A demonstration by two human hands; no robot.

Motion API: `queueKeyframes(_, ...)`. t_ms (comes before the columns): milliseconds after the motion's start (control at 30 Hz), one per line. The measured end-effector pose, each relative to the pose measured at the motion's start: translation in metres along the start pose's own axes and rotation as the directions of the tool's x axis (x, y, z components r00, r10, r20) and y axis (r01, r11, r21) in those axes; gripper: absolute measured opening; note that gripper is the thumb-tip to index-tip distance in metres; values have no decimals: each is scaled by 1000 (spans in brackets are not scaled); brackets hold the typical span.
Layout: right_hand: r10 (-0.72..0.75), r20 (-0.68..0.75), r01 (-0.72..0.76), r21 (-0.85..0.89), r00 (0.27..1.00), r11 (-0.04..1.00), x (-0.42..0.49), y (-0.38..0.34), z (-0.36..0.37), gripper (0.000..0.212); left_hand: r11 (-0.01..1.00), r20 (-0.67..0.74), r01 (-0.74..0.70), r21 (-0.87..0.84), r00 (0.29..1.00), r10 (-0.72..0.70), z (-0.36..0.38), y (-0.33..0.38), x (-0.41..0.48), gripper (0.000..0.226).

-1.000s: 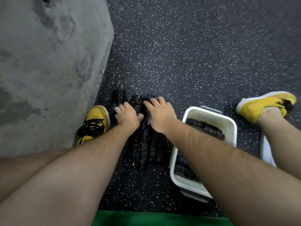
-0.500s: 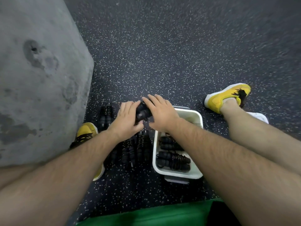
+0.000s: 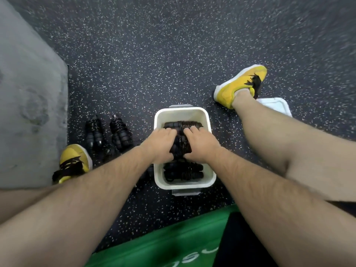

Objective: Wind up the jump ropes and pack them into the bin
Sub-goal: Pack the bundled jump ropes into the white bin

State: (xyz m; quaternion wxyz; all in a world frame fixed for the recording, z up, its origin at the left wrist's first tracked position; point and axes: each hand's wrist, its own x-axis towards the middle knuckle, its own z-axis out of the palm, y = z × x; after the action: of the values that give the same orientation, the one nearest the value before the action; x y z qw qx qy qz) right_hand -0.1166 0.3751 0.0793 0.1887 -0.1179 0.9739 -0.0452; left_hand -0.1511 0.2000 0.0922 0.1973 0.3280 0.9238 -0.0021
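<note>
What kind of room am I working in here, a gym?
Most likely a gym or fitness room. The floor is dark speckled rubber, wound jump ropes lie on it beside a white bin of more, and a green mat edges the frame.

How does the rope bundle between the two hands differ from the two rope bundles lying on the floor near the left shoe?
The held bundle is inside the white bin; the two floor bundles lie outside it on the speckled floor. The left hand and right hand grip the held bundle, while nothing touches the floor bundles. The hands partly hide the held bundle, whereas the floor bundles show fully. All are black, wound ropes.
</note>
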Motion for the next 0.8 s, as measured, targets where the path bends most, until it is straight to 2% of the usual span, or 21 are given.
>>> queueKeyframes(167, 60, 69, -65, 78, 996, 995, 11, 1, 28, 81, 993, 81, 11, 117, 997, -21, 30, 6, 17, 47)
queueKeyframes(333, 112, -26, -112, 31, 993, 993, 21, -6, 44, 70, 974, 31, 116, 194, 992, -124, 50, 11, 24, 40)
queueKeyframes(500, 115, -55, -114, 17, 992, 993, 21, -7, 39, 74, 974, -21, 97, 205, 995, -94, 52, 5, 26, 40)
queueKeyframes(600, 74, -51, -75, -9, 996, 997, 13, -8, 31, 71, 992, -66, 93, 91, 994, -87, 50, 3, 17, 40)
queueKeyframes(700, 63, -92, -59, 43, 994, 997, 9, -12, 16, 52, 982, -169, 73, -174, 980, -103, 44, 1, 6, 46)
queueKeyframes(800, 44, -213, -33, 51, 976, 998, 18, -26, 2, 41, 927, -329, 95, -364, 917, -224, 37, -6, -7, 41)
